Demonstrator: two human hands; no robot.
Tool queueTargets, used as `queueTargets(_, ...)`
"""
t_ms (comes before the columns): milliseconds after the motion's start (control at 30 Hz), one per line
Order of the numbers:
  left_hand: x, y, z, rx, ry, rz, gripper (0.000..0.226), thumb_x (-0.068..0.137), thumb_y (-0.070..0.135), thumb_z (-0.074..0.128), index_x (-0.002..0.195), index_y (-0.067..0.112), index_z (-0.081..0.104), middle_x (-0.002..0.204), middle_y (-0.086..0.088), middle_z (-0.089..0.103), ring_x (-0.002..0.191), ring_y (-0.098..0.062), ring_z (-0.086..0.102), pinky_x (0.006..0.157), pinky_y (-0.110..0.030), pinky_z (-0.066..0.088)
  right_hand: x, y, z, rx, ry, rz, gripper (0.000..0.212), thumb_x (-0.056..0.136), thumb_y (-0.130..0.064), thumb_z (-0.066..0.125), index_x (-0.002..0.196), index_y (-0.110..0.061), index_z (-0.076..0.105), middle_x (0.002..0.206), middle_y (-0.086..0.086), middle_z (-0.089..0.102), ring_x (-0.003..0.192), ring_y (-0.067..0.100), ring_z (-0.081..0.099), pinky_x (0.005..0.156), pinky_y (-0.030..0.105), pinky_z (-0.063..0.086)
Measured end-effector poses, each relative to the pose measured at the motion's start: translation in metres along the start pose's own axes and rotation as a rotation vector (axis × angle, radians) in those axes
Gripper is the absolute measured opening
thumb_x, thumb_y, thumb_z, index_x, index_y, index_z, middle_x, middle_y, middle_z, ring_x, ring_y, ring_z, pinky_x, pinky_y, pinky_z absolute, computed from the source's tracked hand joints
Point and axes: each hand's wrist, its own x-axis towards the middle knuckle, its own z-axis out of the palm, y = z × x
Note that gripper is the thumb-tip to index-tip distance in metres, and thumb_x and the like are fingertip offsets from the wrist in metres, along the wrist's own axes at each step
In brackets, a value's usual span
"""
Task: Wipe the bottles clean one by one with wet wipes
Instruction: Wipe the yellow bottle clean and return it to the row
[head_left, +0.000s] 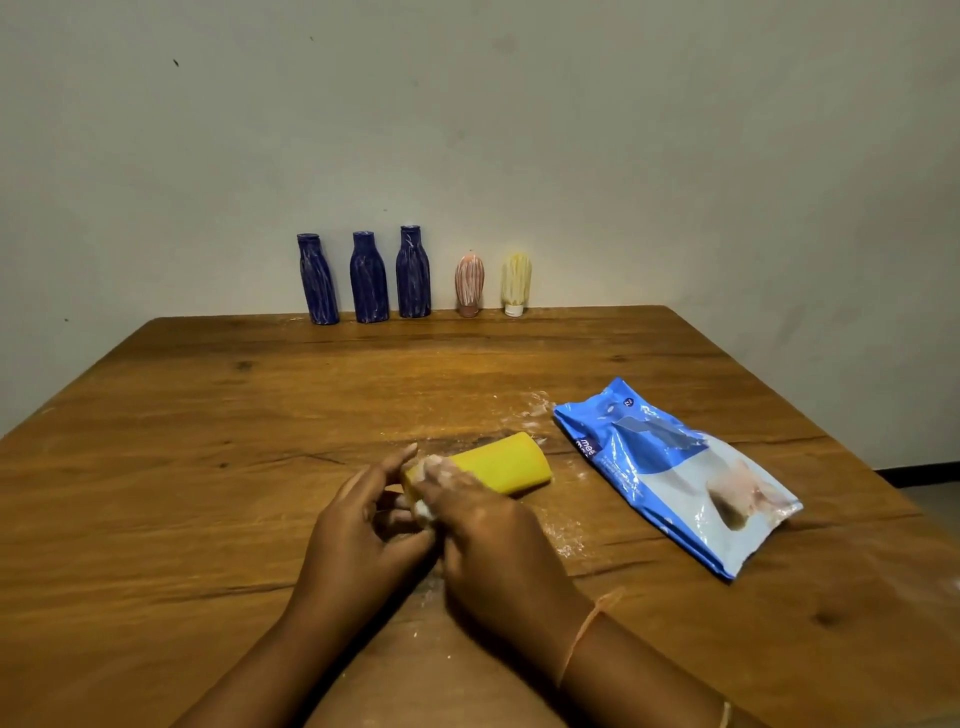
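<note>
White letters reading "mee", the rest cut off, mark the blue pack of wet wipes (675, 467) at centre right of the frame; its small round badge (629, 402) is illegible.

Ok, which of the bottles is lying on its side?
The plain yellow bottle held between left hand and right hand; the other five stand upright.

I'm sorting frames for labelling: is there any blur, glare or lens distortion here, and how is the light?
Head view: dim, warm light; the wide-angle lens splays the table edges; glare streaks the blue wipes pack; the right hand and its wet wipe on the yellow bottle are motion-blurred; the five far bottles are fairly sharp.
</note>
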Motion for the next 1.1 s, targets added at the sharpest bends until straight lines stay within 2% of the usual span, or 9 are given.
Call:
queueTargets(100, 0.002, -0.003, 0.000, -0.007, -0.045, -0.015, 0.059, 0.066, 0.005, 0.081, 0.103, 0.045, 0.058, 0.107, 0.011, 0.058, 0.086, -0.007, 0.065, 0.064, -0.020, 0.056, 0.008, 0.034, -0.015, -0.038, 0.067, 0.174, 0.043, 0.086, -0.006, 0.042, 0.126, -0.013, 0.057, 0.136, 0.006, 0.050, 0.128, 0.015, 0.044, 0.104, 0.012, 0.020)
queueTargets(233, 0.002, -0.003, -0.001, 0.138, -0.092, 0.073, 0.061, 0.070, 0.001, 0.078, 0.105, 0.045, 0.052, 0.116, 0.027, 0.045, 0.101, 0.004, 0.055, 0.076, -0.003, 0.046, 0.021, 0.054, -0.026, -0.082, 0.101, 0.361, 0.036, 0.087, -0.005, 0.048, 0.117, -0.015, 0.064, 0.118, 0.012, 0.064, 0.111, 0.025, 0.057, 0.095, 0.029, 0.042)
queueTargets(400, 0.002, -0.002, -0.002, 0.205, -0.004, 0.127, 0.046, 0.074, -0.002, 0.072, 0.107, 0.030, 0.063, 0.105, 0.025, 0.056, 0.096, 0.015, 0.055, 0.077, -0.002, 0.045, 0.001, 0.000, -0.010, 0.016, 0.078, 0.123, 0.041, 0.087, -0.007, 0.041, 0.124, -0.011, 0.058, 0.132, 0.007, 0.055, 0.126, 0.016, 0.046, 0.107, 0.019, 0.026)
queueTargets(500, 0.000, -0.002, -0.003, 0.295, -0.006, 0.174, 0.043, 0.075, 0.002, 0.069, 0.106, 0.032, 0.064, 0.097, 0.028, 0.059, 0.097, 0.010, 0.056, 0.076, -0.003, 0.043, -0.010, -0.022, -0.006, 0.062, 0.014, 0.016, 0.050, 0.083, -0.018, 0.030, 0.124, -0.008, 0.057, 0.132, 0.011, 0.054, 0.127, 0.019, 0.045, 0.112, 0.031, 0.019)
queueTargets(600, -0.002, -0.001, -0.004, 0.333, -0.022, 0.155, 0.038, 0.078, 0.011, 0.072, 0.110, 0.030, 0.064, 0.097, 0.025, 0.060, 0.086, 0.005, 0.061, 0.068, -0.008, 0.046, -0.006, -0.001, -0.013, 0.024, 0.016, 0.036, 0.056, 0.077, -0.019, 0.028, 0.122, -0.010, 0.059, 0.128, 0.009, 0.058, 0.123, 0.019, 0.050, 0.109, 0.028, 0.025)
queueTargets(733, -0.002, 0.002, -0.005, 0.385, 0.002, 0.161, 0.040, 0.077, 0.008, 0.073, 0.113, 0.021, 0.065, 0.101, 0.018, 0.058, 0.086, 0.005, 0.053, 0.071, -0.005, 0.039, 0.008, 0.041, -0.033, -0.074, 0.109, 0.216, 0.044, 0.082, 0.000, 0.047, 0.121, -0.012, 0.061, 0.128, 0.007, 0.058, 0.123, 0.017, 0.050, 0.100, 0.012, 0.025)
queueTargets(833, 0.000, 0.004, -0.005, 0.360, -0.003, 0.157, 0.038, 0.076, 0.005, 0.072, 0.110, 0.021, 0.065, 0.094, 0.027, 0.053, 0.085, 0.010, 0.051, 0.071, -0.005, 0.039, 0.016, 0.053, -0.041, -0.089, 0.154, 0.306, 0.041, 0.083, 0.002, 0.047, 0.119, -0.010, 0.062, 0.124, 0.009, 0.061, 0.118, 0.021, 0.053, 0.099, 0.017, 0.031)
queueTargets(967, -0.001, 0.005, -0.004, 0.337, 0.045, 0.130, 0.036, 0.079, 0.006, 0.070, 0.112, 0.021, 0.065, 0.089, 0.029, 0.050, 0.082, 0.009, 0.052, 0.067, -0.005, 0.039, 0.015, 0.022, -0.026, -0.075, 0.153, 0.199, 0.045, 0.082, -0.002, 0.042, 0.123, -0.009, 0.059, 0.132, 0.009, 0.055, 0.127, 0.019, 0.046, 0.106, 0.015, 0.021)
queueTargets(1100, -0.003, 0.002, -0.003, 0.279, 0.037, 0.107, 0.043, 0.081, 0.007, 0.067, 0.112, 0.037, 0.059, 0.092, 0.026, 0.059, 0.086, 0.009, 0.060, 0.068, -0.003, 0.045, 0.004, -0.015, -0.010, 0.010, 0.054, 0.032, 0.048, 0.086, -0.014, 0.034, 0.131, -0.011, 0.050, 0.138, 0.008, 0.048, 0.132, 0.017, 0.038, 0.112, 0.024, 0.010)
